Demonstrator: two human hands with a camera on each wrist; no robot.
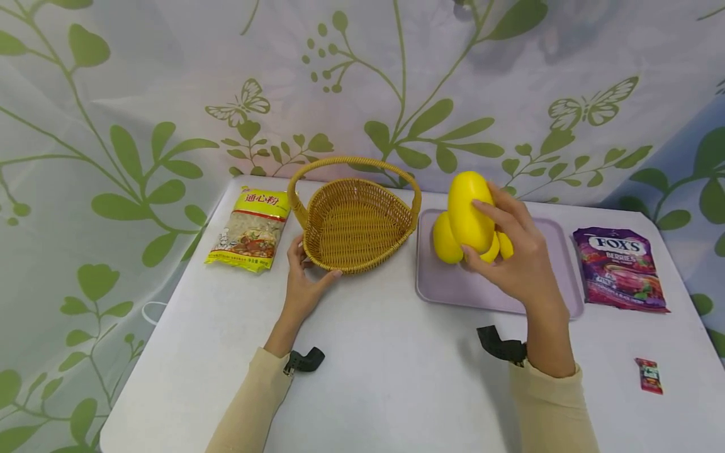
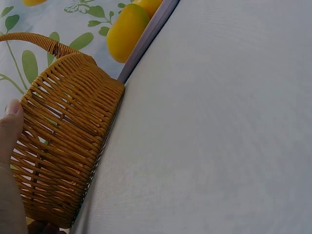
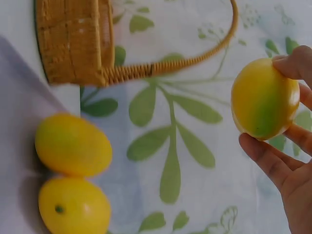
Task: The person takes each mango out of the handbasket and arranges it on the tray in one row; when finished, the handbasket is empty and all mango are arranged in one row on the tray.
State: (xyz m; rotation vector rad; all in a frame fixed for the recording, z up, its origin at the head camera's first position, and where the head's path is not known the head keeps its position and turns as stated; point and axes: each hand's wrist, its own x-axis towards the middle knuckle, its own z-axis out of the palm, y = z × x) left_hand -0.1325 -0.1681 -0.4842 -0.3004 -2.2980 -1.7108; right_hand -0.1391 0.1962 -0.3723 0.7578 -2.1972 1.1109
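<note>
A yellow mango (image 1: 471, 211) is held up over the lilac tray (image 1: 504, 301), pinched between the thumb and fingers of my right hand (image 1: 518, 251). The right wrist view shows a green patch on the held mango (image 3: 265, 100). Beneath it, more yellow fruit (image 1: 445, 239) lies on the tray, partly hidden by the held mango and hand. A heart-shaped wicker basket (image 1: 357, 233) with a tall handle stands bare inside, left of the tray. My left hand (image 1: 303, 286) grips its front left corner, thumb (image 2: 10, 126) against the woven wall.
Behind the basket's left side lies a yellow pasta bag (image 1: 252, 229). A purple candy bag (image 1: 620, 269) is right of the tray, with a small red wrapped candy (image 1: 649, 376) nearer the front. Leaf-patterned cloth (image 1: 362, 82) hangs along the table's back edge.
</note>
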